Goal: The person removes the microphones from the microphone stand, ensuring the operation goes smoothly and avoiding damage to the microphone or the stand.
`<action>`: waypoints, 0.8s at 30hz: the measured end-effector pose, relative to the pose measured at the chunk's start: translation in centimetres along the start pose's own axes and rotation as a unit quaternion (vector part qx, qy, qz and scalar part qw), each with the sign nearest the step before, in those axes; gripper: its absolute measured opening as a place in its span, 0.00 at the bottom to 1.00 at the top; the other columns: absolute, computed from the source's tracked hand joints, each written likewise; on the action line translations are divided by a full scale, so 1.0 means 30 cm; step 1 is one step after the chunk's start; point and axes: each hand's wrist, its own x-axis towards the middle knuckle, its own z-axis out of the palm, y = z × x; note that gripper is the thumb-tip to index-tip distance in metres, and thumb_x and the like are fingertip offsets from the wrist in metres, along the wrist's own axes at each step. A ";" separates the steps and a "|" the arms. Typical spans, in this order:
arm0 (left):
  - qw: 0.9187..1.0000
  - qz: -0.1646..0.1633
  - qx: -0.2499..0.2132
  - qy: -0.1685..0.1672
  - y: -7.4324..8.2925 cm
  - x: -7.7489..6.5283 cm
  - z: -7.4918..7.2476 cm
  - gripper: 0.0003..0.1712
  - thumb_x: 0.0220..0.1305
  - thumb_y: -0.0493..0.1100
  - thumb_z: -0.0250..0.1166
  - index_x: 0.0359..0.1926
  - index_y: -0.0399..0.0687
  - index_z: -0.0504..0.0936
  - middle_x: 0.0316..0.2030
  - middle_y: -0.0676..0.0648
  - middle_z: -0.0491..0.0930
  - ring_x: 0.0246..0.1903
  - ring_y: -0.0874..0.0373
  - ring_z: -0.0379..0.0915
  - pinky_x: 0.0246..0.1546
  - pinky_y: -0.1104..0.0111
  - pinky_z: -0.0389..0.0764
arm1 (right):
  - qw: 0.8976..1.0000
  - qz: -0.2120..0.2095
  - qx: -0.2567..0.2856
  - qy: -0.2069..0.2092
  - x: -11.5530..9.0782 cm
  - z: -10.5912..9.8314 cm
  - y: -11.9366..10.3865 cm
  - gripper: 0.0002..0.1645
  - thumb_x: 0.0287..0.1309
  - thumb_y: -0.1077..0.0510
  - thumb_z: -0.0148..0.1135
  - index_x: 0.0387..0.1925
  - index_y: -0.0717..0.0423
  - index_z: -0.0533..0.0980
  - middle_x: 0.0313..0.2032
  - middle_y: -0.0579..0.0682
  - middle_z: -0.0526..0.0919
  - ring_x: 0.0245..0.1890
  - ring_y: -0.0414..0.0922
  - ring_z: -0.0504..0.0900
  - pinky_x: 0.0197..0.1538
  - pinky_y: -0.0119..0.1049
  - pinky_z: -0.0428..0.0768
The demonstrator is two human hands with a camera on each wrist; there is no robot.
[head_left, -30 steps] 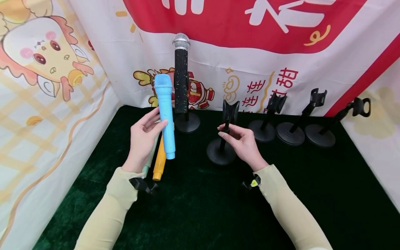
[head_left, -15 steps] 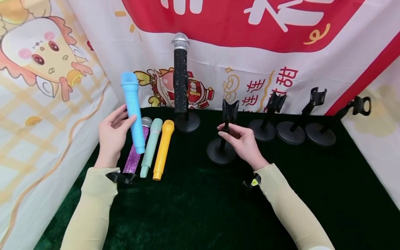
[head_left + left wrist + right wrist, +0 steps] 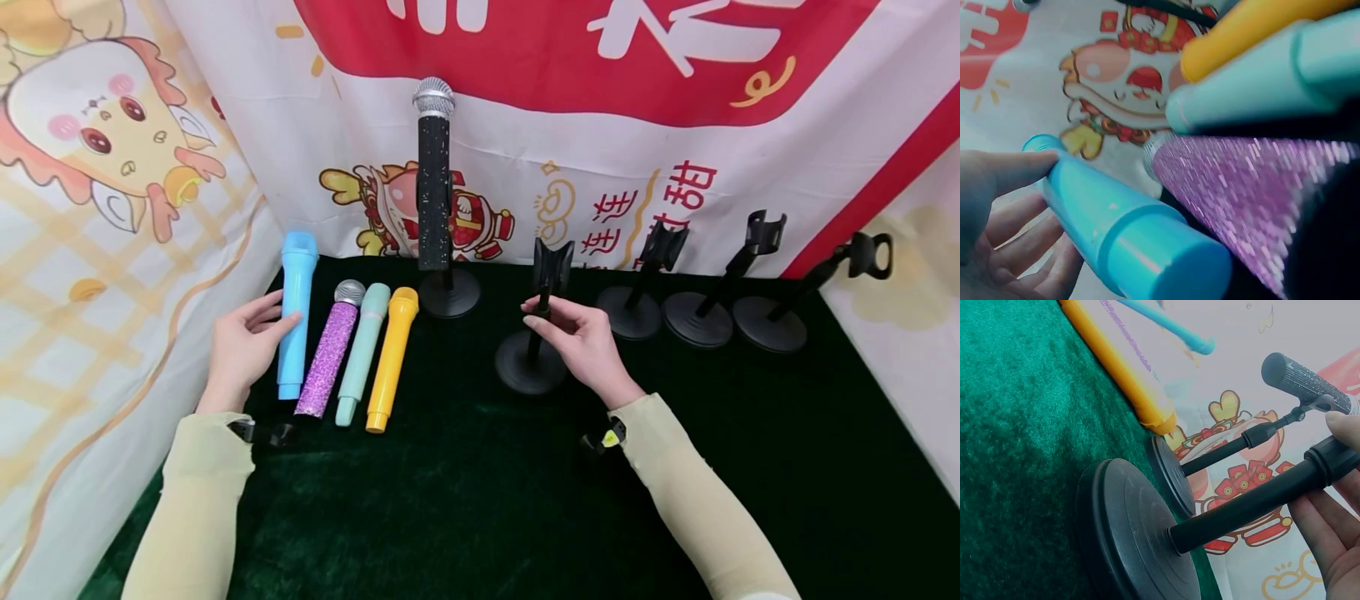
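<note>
My left hand pinches a light blue microphone between thumb and fingers, at the left end of a row of microphones. Beside it lie a glittery purple microphone, a mint green one and a yellow microphone. In the left wrist view the blue microphone points its tail end at the camera, close to the purple one. My right hand grips the upper pole of a black desktop microphone stand, whose cradle holds nothing. Its round base shows in the right wrist view, below my fingers.
A black microphone with a silver head sits upright in another stand at the back. Three more black stands line the back right of the dark green cloth. Printed fabric walls rise behind and at the left.
My left hand has carried the blue microphone left and down, past the purple, green and yellow ones, which are now uncovered. My right hand and its stand have stayed put.
</note>
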 end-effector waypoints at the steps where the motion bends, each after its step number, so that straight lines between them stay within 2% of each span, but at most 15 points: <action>1: 1.000 -0.003 0.006 -0.007 -0.011 0.000 -0.001 0.36 0.66 0.57 0.70 0.70 0.47 0.75 0.57 0.36 0.81 0.42 0.70 0.79 0.42 0.79 0.75 | 1.000 -0.002 0.000 0.001 0.000 0.000 0.000 0.14 0.67 0.62 0.67 0.51 0.63 0.83 0.48 0.59 0.86 0.46 0.46 0.85 0.49 0.33 0.83; 8: 0.998 -0.043 0.029 -0.044 -0.072 0.001 -0.007 0.37 0.66 0.61 0.68 0.69 0.46 0.76 0.57 0.38 0.81 0.47 0.67 0.79 0.43 0.79 0.75 | 1.000 -0.006 -0.001 0.001 0.000 0.002 0.001 0.14 0.67 0.63 0.67 0.52 0.63 0.83 0.48 0.58 0.86 0.46 0.46 0.85 0.49 0.33 0.83; 15: 0.995 -0.040 0.042 -0.081 -0.116 0.010 -0.012 0.37 0.69 0.59 0.67 0.69 0.41 0.75 0.57 0.35 0.80 0.47 0.66 0.78 0.40 0.84 0.75 | 1.000 0.001 -0.003 0.003 0.019 -0.006 0.093 0.14 0.67 0.59 0.69 0.52 0.54 0.84 0.49 0.50 0.87 0.48 0.46 0.85 0.50 0.36 0.83; 19: 0.994 -0.040 0.047 -0.089 -0.137 0.020 -0.009 0.36 0.69 0.58 0.66 0.69 0.40 0.75 0.57 0.35 0.80 0.45 0.67 0.78 0.39 0.83 0.75 | 1.000 -0.008 0.001 0.004 0.022 -0.007 0.112 0.13 0.66 0.54 0.70 0.51 0.49 0.85 0.48 0.47 0.87 0.48 0.46 0.85 0.51 0.37 0.83; 20: 0.994 -0.041 0.050 -0.091 -0.141 0.023 -0.007 0.36 0.70 0.58 0.66 0.69 0.40 0.75 0.56 0.35 0.80 0.46 0.67 0.78 0.38 0.82 0.75 | 1.000 -0.008 0.002 0.004 0.019 -0.005 0.097 0.13 0.66 0.55 0.70 0.51 0.51 0.85 0.48 0.47 0.87 0.48 0.46 0.85 0.51 0.37 0.83; 24: 0.992 -0.041 0.052 -0.107 -0.149 0.029 0.000 0.36 0.71 0.58 0.64 0.69 0.39 0.74 0.57 0.35 0.80 0.53 0.52 0.79 0.39 0.81 0.75 | 1.000 -0.003 0.000 0.001 0.007 0.000 0.030 0.14 0.67 0.59 0.68 0.51 0.59 0.84 0.48 0.52 0.87 0.48 0.46 0.85 0.51 0.36 0.83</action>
